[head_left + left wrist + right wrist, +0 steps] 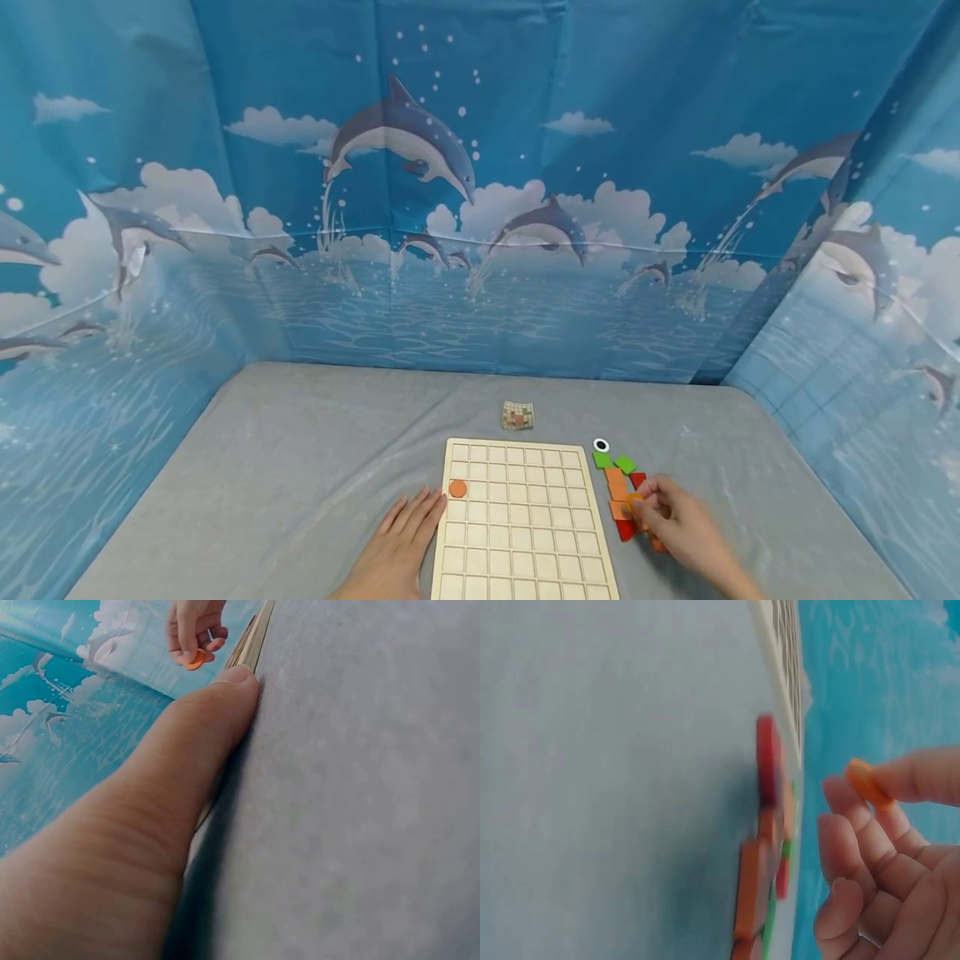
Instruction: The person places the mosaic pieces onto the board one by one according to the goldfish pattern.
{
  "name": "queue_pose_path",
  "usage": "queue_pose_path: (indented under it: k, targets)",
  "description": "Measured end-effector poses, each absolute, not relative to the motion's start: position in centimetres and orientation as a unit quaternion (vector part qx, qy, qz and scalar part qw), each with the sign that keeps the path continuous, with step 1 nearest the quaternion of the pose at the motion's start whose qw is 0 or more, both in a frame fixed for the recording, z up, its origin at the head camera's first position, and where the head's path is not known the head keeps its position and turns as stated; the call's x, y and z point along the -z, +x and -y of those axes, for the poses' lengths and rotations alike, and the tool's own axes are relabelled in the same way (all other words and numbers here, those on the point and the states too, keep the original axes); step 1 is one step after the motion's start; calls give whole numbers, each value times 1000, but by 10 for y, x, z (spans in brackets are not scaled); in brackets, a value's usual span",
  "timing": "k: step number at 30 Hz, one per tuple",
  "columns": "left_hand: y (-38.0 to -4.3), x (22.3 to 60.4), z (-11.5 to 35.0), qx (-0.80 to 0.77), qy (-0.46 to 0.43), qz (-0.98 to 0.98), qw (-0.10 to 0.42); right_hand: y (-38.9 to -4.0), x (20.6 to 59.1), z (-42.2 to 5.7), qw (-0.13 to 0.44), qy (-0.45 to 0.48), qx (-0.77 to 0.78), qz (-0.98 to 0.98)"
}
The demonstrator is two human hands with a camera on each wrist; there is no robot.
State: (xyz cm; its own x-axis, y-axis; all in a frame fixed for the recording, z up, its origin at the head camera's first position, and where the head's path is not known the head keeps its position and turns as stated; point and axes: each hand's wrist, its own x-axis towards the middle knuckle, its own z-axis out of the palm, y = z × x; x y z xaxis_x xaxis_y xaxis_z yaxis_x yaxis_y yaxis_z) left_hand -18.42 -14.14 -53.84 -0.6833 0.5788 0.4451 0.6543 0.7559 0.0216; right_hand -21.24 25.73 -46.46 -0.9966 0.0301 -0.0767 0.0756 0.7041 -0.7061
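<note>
R hand (678,518) pinches orange pc (862,780), part-hiding blks (617,483) @ 3 o'clk of bd (519,493). L hand (401,542) fingers straight @ 9; bd's 6 edge cut off, cloth (292,475) wide @ 10.

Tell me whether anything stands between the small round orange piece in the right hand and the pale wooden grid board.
Yes: flat orange, red and green blocks lie between the board and the piece. The right hand pinches the piece higher than they lie, so it can probably pass over them.

Grid board (521,514), bottom beyond frame
</note>
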Motion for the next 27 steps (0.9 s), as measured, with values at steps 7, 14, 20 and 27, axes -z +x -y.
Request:
queue_pose_path:
  k: [7, 14, 20, 27]
  targets:
    - [-184, 538, 141, 88, -337, 913, 213, -208, 458, -235, 29, -14, 420, -907]
    - [-185, 538, 141, 92, -336, 914, 206, -204, 456, -217, 29, -82, 417, -905]
    - [-185, 539, 140, 87, -335, 911, 222, -201, 454, -201, 37, -133, 425, -895]
    - [-186, 540, 141, 87, -337, 911, 219, -200, 458, -178, 43, -196, 429, -881]
